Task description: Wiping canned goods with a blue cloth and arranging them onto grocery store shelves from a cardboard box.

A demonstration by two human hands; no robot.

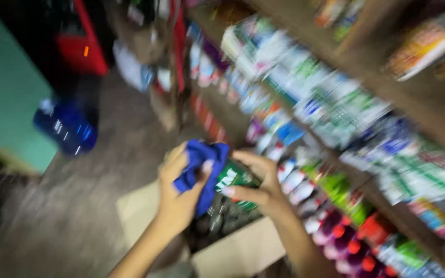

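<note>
Shop shelving (366, 62) fills the right half of my head view, wooden boards running away up-left and packed with blurred cartons, sachets and bottles; the whole frame is smeared, so I can't read small detail. Grey floor (78, 206) takes the left half, with a blue water jug (65, 126) standing by a green wall (6, 87) and something red farther back.

I see my left hand (178, 193) clenched around a blue cloth (202, 172), thumb pressing it against a green can (238, 180). My right hand (261, 185) grips that can from the shelf side, fingers curled over its top and thumb beneath. The can sits between both hands, just above an open cardboard box (238, 252). Its long axis looks tilted, running from lower right to upper left, though blur keeps me from telling which end is the top. The cloth covers its left end.

Dark rounded can tops show inside the box below the hands. The shelf edge with red-capped bottles (346, 242) lies close on the right; open floor lies to the left.
</note>
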